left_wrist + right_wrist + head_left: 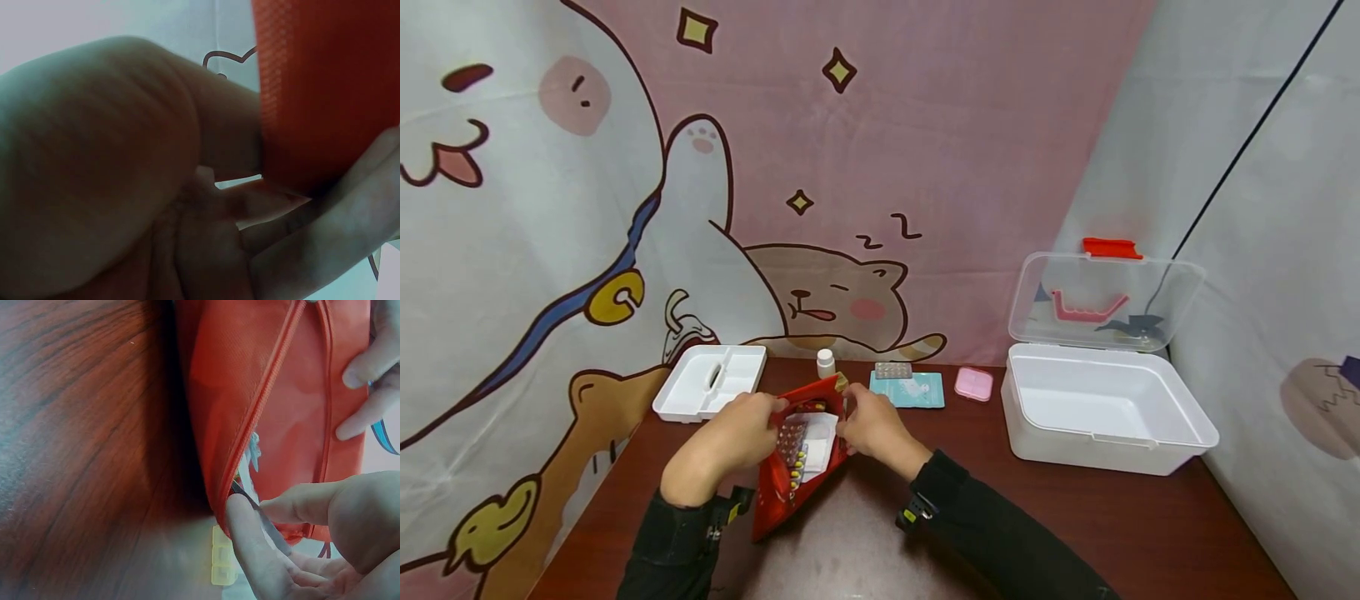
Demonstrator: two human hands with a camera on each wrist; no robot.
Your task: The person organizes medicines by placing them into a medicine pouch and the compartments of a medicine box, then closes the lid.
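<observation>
A red zippered pouch (767, 492) stands tilted over the table with its mouth spread toward me. Inside it show a blister pack of yellow-and-dark capsules (798, 468), a brownish blister pack (791, 439) and a white packet (818, 446). My left hand (741, 442) grips the pouch's left edge, thumb and fingers on either side of the red fabric (331, 87). At the far right end of the mouth, my right hand (876, 425) pinches a thin grey strip (265, 525) between thumb and finger; I cannot tell what it is.
Behind the pouch are a white bottle (826, 363), a blister pack (892, 370) on a light-blue packet (925, 390), a pink case (973, 383) and a yellow pill box (222, 556). A white tray (700, 375) lies left; an open white box (1097, 450) stands right.
</observation>
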